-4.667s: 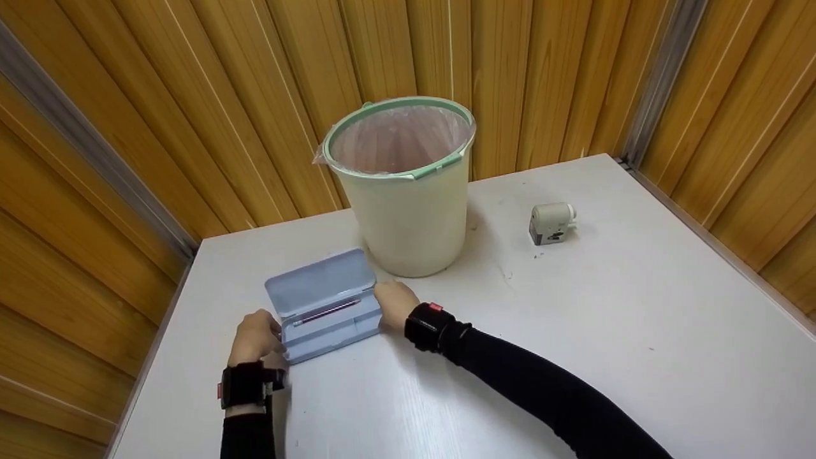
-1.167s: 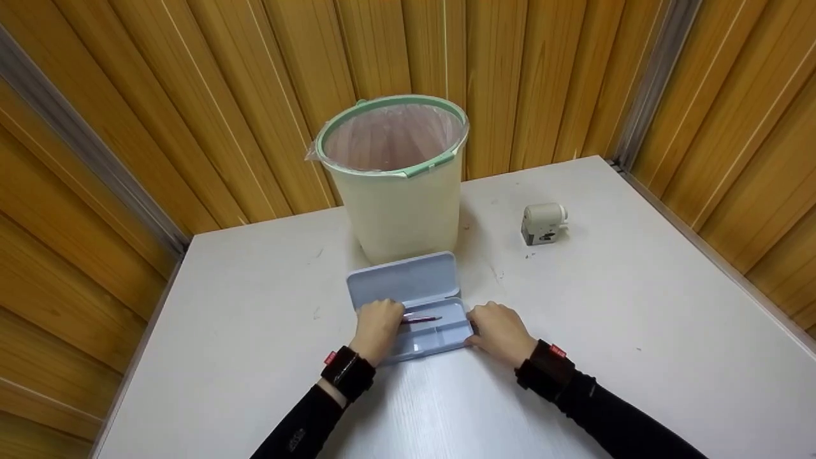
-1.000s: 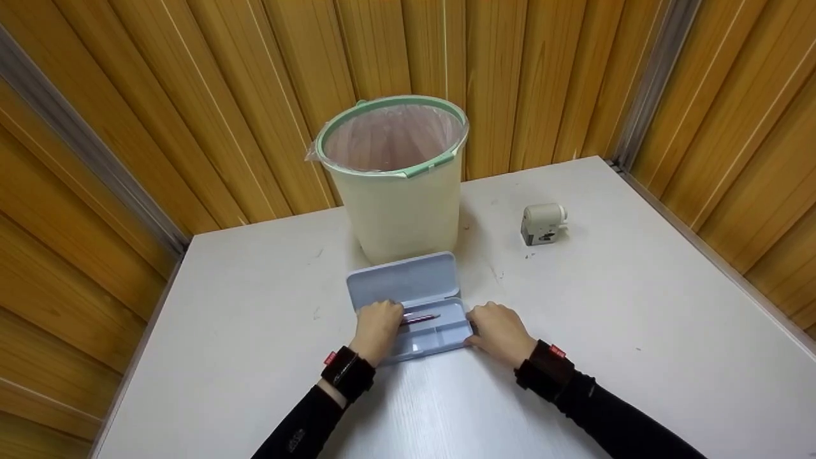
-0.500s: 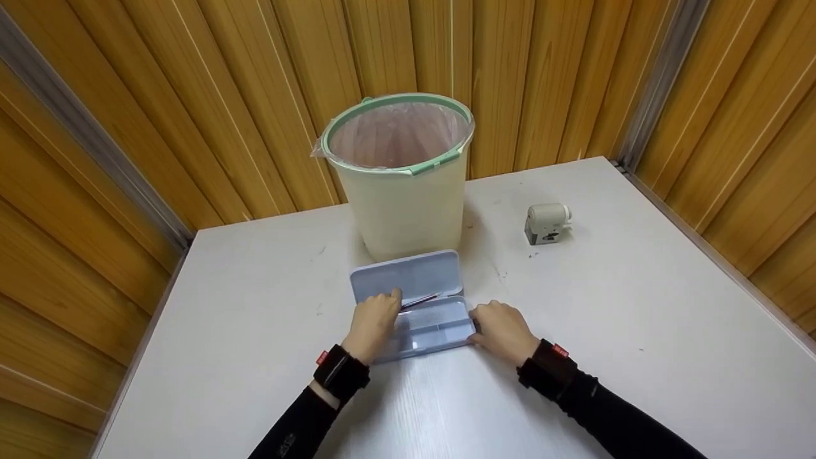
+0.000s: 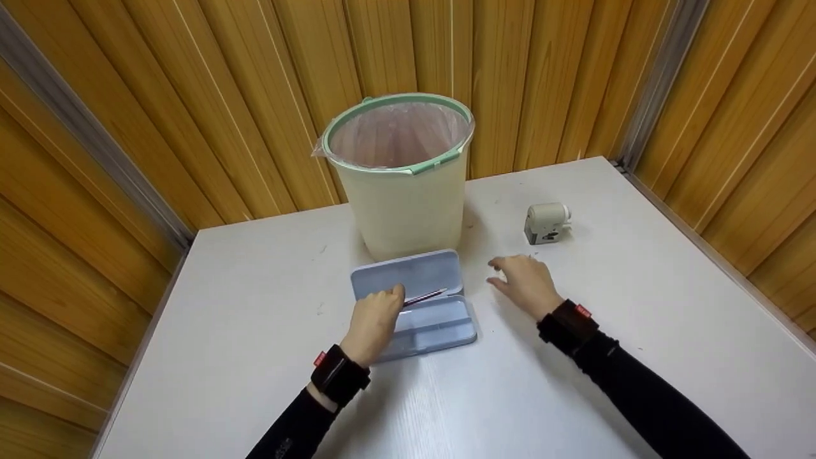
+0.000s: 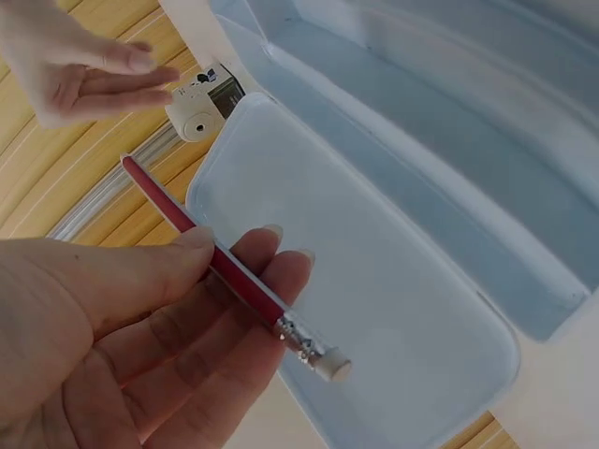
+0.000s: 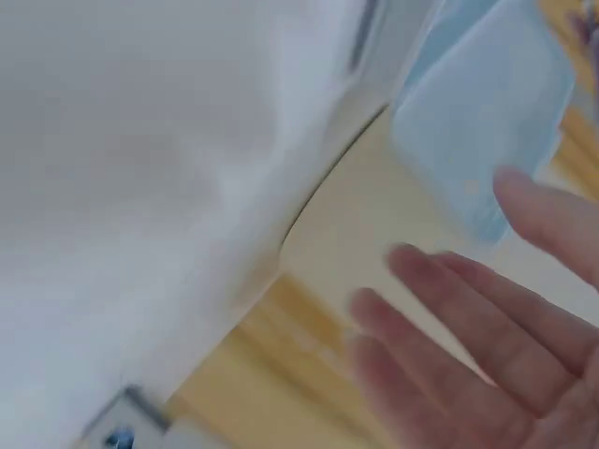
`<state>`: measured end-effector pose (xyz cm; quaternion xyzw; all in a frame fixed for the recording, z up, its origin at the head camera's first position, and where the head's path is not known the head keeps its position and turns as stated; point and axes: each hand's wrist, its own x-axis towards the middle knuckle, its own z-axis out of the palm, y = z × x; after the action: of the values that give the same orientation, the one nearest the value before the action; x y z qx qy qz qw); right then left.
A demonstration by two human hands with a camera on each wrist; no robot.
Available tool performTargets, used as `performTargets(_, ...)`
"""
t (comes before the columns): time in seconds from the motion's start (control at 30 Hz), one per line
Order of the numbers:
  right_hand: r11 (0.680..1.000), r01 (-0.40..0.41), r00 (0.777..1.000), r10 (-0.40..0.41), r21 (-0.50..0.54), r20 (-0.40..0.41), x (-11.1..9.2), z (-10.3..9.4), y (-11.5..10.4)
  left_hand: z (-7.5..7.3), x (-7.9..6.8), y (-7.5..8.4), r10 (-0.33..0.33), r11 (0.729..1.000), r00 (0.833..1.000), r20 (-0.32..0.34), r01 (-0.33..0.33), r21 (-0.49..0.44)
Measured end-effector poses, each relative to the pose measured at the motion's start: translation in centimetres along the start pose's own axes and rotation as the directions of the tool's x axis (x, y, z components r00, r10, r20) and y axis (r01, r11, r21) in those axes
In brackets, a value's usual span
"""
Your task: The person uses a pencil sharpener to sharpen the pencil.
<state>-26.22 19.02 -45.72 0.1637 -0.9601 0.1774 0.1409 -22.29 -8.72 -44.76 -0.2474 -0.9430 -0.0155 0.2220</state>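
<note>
A red pencil (image 6: 245, 281) with a white eraser in a metal ferrule is pinched between thumb and fingers of my left hand (image 5: 374, 324). It is held over the light-blue pencil case (image 5: 440, 333), whose lid (image 5: 408, 275) is raised and leans back near the bucket. In the left wrist view, the case's compartments look bare where visible. My right hand (image 5: 526, 284) is off the case, to its right, with fingers relaxed and apart and nothing in them. A grey pencil sharpener (image 5: 546, 223) stands beyond that hand. The right wrist view is blurred.
A cream bucket (image 5: 408, 217) with a green rim and clear liner stands behind the case. Wood-patterned walls (image 5: 510, 83) enclose the white table (image 5: 255, 306) at the back and sides. Small dark crumbs lie near the sharpener.
Both hands and the case moved right earlier. The left hand has lifted the pencil out of the case. My right hand has let go of the case's right end and moved toward the sharpener.
</note>
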Motion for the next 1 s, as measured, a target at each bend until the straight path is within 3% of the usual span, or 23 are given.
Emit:
performTargets(0.13,0.997,0.064,0.983,-0.072,-0.052,-0.166,2.6,-0.5,4.2,-0.1,0.0,-0.1,0.008,1.0,1.0,-0.001,-0.008,0.0)
performTargets(0.23,0.995,0.078,0.977,-0.09,-0.067,-0.195,4.3,-0.8,7.3,-0.2,0.0,-0.1,0.013,1.0,1.0,0.002,-0.013,0.0)
performTargets(0.4,0.997,0.005,0.993,-0.014,-0.081,-0.114,5.9,-1.0,11.4,-0.3,0.0,-0.2,0.015,1.0,1.0,-0.002,-0.015,-0.016)
performTargets(0.53,0.999,-0.049,0.998,0.048,-0.007,-0.035,6.3,-1.1,13.5,0.1,-0.2,-0.3,0.026,0.999,0.999,-0.028,-0.027,-0.022)
performTargets(0.67,0.994,-0.084,0.996,0.083,0.063,0.025,6.4,-1.3,14.5,0.4,-0.4,-0.3,0.022,1.0,0.999,-0.04,-0.022,-0.005)
performTargets(1.0,0.983,-0.143,0.984,0.129,0.116,0.126,7.6,-2.2,15.0,-0.1,-0.4,-0.6,0.001,1.0,1.0,0.018,-0.001,-0.007)
